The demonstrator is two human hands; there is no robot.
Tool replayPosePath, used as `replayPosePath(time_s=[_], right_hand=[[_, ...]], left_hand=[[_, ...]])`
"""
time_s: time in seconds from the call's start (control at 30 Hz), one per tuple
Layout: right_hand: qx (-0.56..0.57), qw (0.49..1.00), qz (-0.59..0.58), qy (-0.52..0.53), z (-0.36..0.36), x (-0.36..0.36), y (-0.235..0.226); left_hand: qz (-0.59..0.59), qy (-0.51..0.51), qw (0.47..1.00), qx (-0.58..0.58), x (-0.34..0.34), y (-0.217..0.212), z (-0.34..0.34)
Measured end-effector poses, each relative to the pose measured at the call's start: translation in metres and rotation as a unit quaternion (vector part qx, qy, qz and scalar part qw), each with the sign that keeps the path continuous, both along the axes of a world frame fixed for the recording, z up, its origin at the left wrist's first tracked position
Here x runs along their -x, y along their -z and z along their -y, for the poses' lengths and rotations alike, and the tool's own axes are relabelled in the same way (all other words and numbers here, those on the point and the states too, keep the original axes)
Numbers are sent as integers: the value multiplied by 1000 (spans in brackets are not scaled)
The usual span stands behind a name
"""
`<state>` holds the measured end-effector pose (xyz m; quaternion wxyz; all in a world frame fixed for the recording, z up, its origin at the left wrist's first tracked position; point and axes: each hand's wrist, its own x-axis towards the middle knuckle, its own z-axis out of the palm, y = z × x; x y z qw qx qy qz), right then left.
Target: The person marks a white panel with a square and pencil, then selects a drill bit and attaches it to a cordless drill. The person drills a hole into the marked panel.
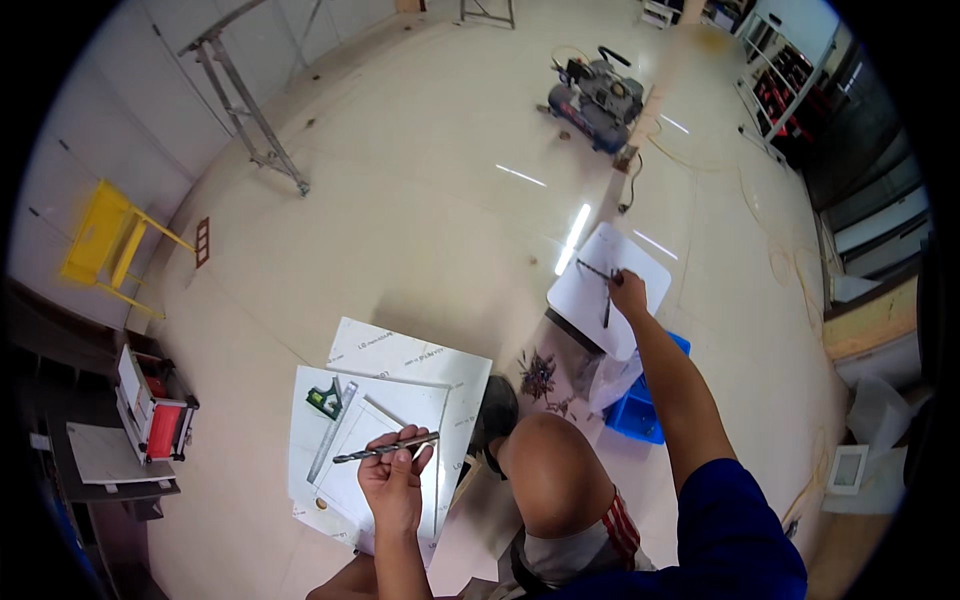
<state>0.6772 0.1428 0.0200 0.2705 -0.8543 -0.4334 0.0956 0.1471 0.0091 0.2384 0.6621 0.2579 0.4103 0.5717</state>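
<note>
Holds a thick drill bit [362, 455] in the left hand [393, 485], pinched slantwise between thumb and fingers, flutes to the left, plain end to the upper right. Has the right hand [630, 292] out at two slim dark bits [593, 269] on a white stool top [648, 262], with fingers bunched near their meeting ends; cannot tell whether gripping one or merely touching. Could lose the thick bit through a slack thumb, perhaps while looking toward the farther hand, and so dent the white panels [420, 350] below or knock the green-headed square [325, 400] and steel rule [333, 432] on top of them. Could just as easily send a slim bit rolling off the stool with a careless brush of the fingers, given such round shanks. Between panels and stool, a loose pile of bits [537, 374] on the floor, near the shoe [498, 405]; might scatter or roll underfoot with one shift of the leg. Beside the pile, a clear plastic bag [612, 385] against a blue bin [636, 412], under the right forearm; might snag on a hasty pull back. Well apart beyond, an air compressor [597, 100] and a metal trestle [245, 110]
</note>
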Motion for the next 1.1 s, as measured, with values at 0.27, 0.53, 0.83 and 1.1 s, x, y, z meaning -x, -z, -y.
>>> replayPosePath(time_s=[0.27,0.53,0.83,1.1], right_hand=[[-189,979,-54,-47,24,23,-26],[-226,766,-435,-416,54,270,-246],[-319,665,-334,-586,70,447,-305],[-264,639,-371,-620,65,513,-282]], left_hand=[[14,-31,999,12,23,1,29],[64,-1,997,-31,21,-23,5],[34,-116,980,-157,94,-60,13],[46,-160,970,-175,153,-38,23]])
